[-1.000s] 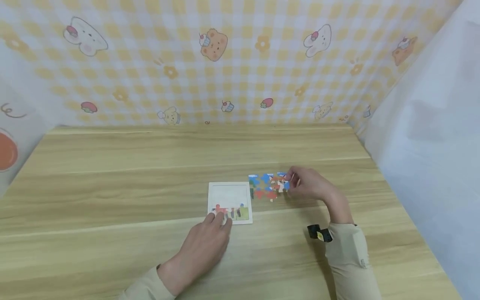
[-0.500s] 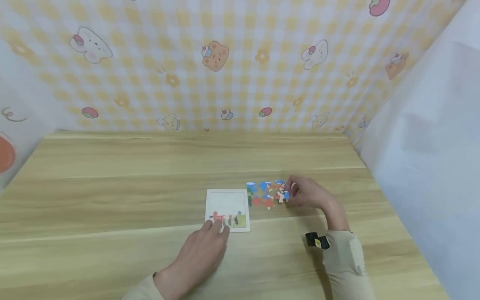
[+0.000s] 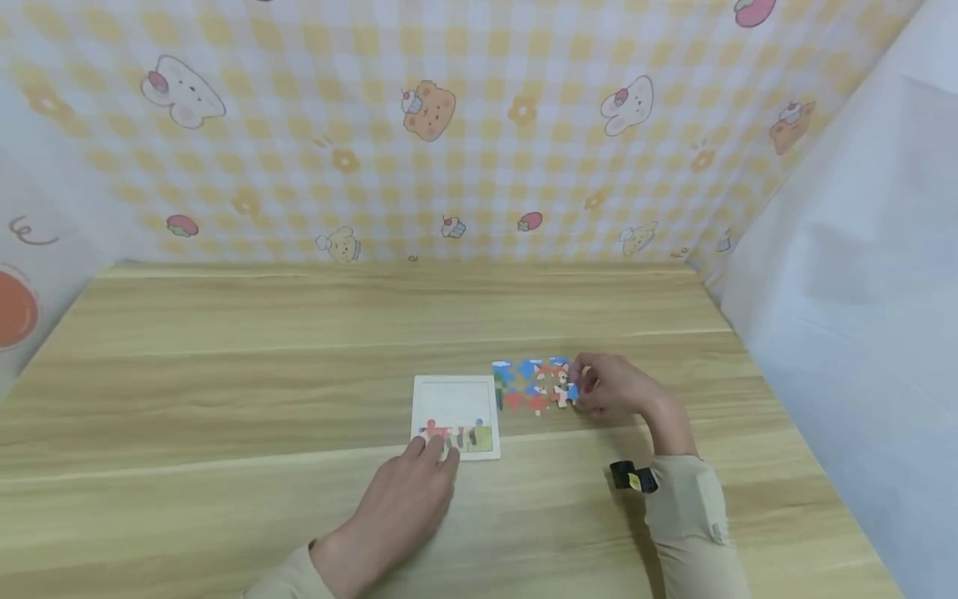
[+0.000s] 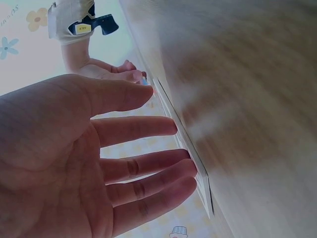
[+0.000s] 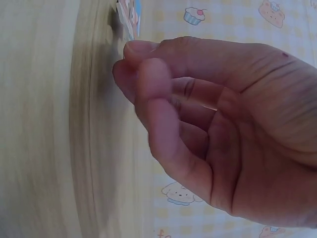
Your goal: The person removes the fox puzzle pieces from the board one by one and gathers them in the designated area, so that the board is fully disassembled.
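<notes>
In the head view, my left hand (image 3: 404, 499) rests its fairly straight fingertips on the near edge of a white square puzzle tray (image 3: 455, 403). A strip of joined jigsaw pieces (image 3: 479, 438) lines the near side of that tray, partly covered by the fingers. To the right of the tray, my right hand (image 3: 617, 384) pinches a white and blue jigsaw piece (image 3: 566, 394) between thumb and fingers. Several loose pieces (image 3: 515, 401) lie beside it, showing a fox face (image 3: 544, 373), blue sky and red parts. In the right wrist view, the thumb and index tips meet at a coloured piece (image 5: 132, 17).
The wooden tabletop (image 3: 224, 358) reaches back to a yellow checked cloth (image 3: 299, 150) with cartoon prints. A white sheet (image 3: 846, 274) hangs on the right side. A black strap device (image 3: 633, 477) sits at the right wrist.
The pinched piece has shifted slightly toward the near side, leaving a gap from the fox pieces. The left hand stays on the tray. The head view has tilted up a little.
</notes>
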`<state>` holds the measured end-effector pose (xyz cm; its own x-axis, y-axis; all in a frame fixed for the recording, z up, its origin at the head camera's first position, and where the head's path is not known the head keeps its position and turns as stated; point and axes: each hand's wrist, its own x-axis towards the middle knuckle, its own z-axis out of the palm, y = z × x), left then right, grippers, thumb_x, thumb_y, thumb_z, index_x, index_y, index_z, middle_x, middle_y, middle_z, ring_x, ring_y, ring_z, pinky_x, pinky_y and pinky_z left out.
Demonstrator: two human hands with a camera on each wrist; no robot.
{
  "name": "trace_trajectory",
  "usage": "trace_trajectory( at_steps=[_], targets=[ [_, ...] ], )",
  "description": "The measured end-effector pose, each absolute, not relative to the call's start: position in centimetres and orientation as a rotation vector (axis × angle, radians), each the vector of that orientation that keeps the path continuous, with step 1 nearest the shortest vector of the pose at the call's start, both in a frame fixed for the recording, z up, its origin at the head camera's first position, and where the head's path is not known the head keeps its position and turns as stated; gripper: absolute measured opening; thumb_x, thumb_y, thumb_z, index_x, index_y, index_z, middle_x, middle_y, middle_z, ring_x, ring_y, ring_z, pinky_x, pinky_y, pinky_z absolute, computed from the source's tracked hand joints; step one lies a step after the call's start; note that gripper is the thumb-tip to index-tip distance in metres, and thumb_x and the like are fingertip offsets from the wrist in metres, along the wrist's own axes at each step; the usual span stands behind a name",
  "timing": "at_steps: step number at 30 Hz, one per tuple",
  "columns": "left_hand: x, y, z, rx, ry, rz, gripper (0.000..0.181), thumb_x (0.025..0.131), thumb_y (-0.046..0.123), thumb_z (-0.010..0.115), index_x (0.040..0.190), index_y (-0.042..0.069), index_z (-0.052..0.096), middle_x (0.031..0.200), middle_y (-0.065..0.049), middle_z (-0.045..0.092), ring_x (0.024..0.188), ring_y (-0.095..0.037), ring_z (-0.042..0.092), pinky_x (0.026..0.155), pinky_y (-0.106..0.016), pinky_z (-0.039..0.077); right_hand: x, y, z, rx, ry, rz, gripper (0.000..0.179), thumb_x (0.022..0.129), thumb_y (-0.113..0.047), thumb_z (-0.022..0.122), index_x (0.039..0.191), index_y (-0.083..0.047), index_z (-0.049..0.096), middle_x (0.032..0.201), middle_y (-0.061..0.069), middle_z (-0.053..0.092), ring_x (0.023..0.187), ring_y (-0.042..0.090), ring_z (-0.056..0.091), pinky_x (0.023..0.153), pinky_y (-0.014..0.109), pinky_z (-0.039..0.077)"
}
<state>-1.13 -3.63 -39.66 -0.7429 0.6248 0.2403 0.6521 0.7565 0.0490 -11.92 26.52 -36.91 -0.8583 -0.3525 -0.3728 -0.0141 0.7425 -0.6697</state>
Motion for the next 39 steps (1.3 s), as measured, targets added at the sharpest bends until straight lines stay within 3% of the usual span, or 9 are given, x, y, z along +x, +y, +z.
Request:
trace_trajectory(
  at_steps=[13, 39],
  targets=[
    [-1.31, -3.43, -39.55, -1.007, -2.776, -0.211, 0.024, 0.077, 0.014, 0.068, 0.098, 0.002, 0.068, 0.085, -0.009, 0.055, 0.067, -0.018, 0.046, 0.04, -0.021, 0.032, -12.17, 26.38, -36.78, -0.207, 2.476, -0.886, 0.025, 0.074, 0.008, 0.065, 0.095, 0.0, 0.053, 0.063, 0.005, 0.054, 0.05, 0.014, 0.047, 0.049, 0.028, 0.043],
    [-1.09, -3.63, -39.65, -0.989, -2.762, -0.18, 0.024, 0.076, 0.015, 0.068, 0.097, 0.002, 0.069, 0.084, -0.009, 0.055, 0.067, -0.018, 0.047, 0.04, -0.022, 0.035, -12.03, 25.9, -37.47, -0.26, 2.568, -0.754, 0.027, 0.071, 0.005, 0.069, 0.092, -0.004, 0.054, 0.068, 0.006, 0.054, 0.051, 0.014, 0.046, 0.048, 0.027, 0.042]
  ],
)
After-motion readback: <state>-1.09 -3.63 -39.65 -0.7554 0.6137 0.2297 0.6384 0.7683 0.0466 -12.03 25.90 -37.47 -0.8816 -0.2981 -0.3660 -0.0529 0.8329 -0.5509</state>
